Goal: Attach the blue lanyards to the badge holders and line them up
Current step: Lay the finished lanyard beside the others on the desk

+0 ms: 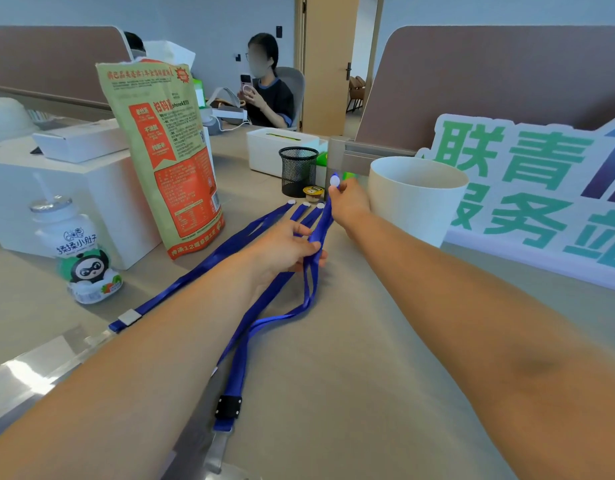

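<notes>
Both bare forearms stretch forward toward twelve o'clock. The left hand (pixel 285 249) curls its fingers around a blue fabric lanyard strap (pixel 325 220). The right hand (pixel 349 206), at its one o'clock, pinches the strap's far end.

Only the person's two arms are in view, and both are bare along all their visible length. The left forearm (pixel 143 358) fills the 7 o'clock corner, broad near the camera and narrowing to the wrist and the left hand (pixel 281 249). The right forearm (pixel 472 306) spans from 4 o'clock and tapers to the right hand (pixel 349 206). On its upper side, towards 4 o'clock, lies a dim oval patch (pixel 534 367); whether it is a mark or a shadow cannot be told.
</notes>
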A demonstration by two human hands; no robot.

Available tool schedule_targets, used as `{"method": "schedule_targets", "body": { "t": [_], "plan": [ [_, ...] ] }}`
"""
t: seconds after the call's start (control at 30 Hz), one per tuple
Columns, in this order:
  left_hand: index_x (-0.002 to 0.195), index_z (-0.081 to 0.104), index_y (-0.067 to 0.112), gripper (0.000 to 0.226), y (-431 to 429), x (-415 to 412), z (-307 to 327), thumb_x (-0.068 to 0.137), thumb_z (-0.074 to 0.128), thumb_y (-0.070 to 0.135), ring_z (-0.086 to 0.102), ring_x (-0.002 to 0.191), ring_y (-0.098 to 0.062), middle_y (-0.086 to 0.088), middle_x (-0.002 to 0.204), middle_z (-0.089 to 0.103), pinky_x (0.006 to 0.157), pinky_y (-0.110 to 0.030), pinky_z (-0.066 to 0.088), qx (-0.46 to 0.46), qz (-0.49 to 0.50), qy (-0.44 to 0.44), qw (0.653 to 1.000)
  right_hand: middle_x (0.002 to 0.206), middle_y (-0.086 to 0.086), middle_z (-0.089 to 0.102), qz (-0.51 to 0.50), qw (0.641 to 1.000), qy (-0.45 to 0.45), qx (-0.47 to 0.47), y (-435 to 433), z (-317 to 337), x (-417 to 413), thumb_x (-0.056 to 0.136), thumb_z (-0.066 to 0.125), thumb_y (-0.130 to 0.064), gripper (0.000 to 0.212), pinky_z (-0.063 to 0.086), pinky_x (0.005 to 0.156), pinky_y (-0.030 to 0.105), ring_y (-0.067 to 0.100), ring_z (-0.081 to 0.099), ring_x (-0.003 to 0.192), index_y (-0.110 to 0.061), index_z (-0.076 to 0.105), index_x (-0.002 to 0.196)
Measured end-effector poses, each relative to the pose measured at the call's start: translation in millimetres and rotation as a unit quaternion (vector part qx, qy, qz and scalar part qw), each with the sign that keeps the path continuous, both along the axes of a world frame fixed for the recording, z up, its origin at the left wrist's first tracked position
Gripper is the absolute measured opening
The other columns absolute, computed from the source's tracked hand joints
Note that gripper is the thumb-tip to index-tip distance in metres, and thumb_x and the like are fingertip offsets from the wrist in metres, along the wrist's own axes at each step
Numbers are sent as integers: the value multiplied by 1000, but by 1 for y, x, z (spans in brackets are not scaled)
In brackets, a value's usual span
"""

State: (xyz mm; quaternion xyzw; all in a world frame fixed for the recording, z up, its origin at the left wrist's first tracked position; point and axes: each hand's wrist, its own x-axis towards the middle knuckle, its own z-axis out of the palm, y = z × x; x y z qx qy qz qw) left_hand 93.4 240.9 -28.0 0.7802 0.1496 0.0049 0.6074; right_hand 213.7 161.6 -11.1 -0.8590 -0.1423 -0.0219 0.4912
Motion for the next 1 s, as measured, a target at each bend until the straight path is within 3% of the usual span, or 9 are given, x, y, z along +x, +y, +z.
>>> {"method": "schedule_targets", "body": {
  "t": [0.07,0.2,0.33,0.4,0.5,0.6,0.7,0.87,1.0],
  "plan": [
    [106,46,18,16,1,-2,2,93,54,20,65,67,-7,0,82,71,62,-22,50,30,2,13,999,122,18,56,-9,1000,3,-13,1,-2,0,99,37,-22,30,45,89,38,27,54,100,-3,44,122],
    [103,50,16,8,-1,-2,5,95,48,20,66,74,-10,-2,86,71,71,-27,50,77,-18,35,996,123,17,54,-8,997,-6,-79,2,-7,1,99,39,-15,30,44,86,33,29,54,113,-4,39,127],
    [119,41,15,33,-3,2,4,91,57,16,65,98,-22,-9,101,69,90,-37,51,123,-41,61,990,110,16,57,-7,980,-80,-182,1,-16,-4,93,38,-4,39,43,72,38,29,56,93,-7,29,131],
    [121,44,16,40,-4,2,4,86,63,18,60,104,-22,-5,110,64,91,-37,51,206,-57,63,975,104,16,58,1,973,-109,-205,0,-18,-4,90,37,0,38,42,67,37,27,53,85,-9,29,127],
    [116,57,17,33,-6,-2,7,85,65,21,53,111,-17,-2,119,57,86,-26,43,323,-94,51,940,108,17,59,10,968,-91,-232,-1,-15,-2,89,41,4,35,45,73,37,28,55,90,-7,38,122],
    [115,62,17,30,-9,-5,8,86,63,25,52,111,-15,-1,121,56,80,-22,37,377,-121,47,917,119,18,58,19,960,-66,-271,1,-15,2,88,48,4,36,47,84,37,32,56,108,-6,44,122],
    [118,59,16,37,-9,-5,8,84,65,29,52,110,-16,-1,118,57,79,-22,38,400,-120,63,906,124,20,56,31,938,-63,-340,3,-20,2,87,53,1,37,46,89,38,33,54,115,-1,44,124],
    [94,53,16,37,-11,-5,6,77,69,44,47,84,-14,-2,92,49,61,-20,35,414,-103,84,901,127,18,54,42,920,-57,-384,3,-24,4,86,57,-1,39,46,91,35,31,53,117,1,46,123],
    [102,62,12,42,-11,-8,6,75,71,43,53,88,-15,-4,95,58,78,-28,47,407,-141,105,896,131,18,48,44,910,-63,-408,3,-27,4,89,54,-6,40,45,94,35,30,50,119,-2,43,128]
  ]
}}
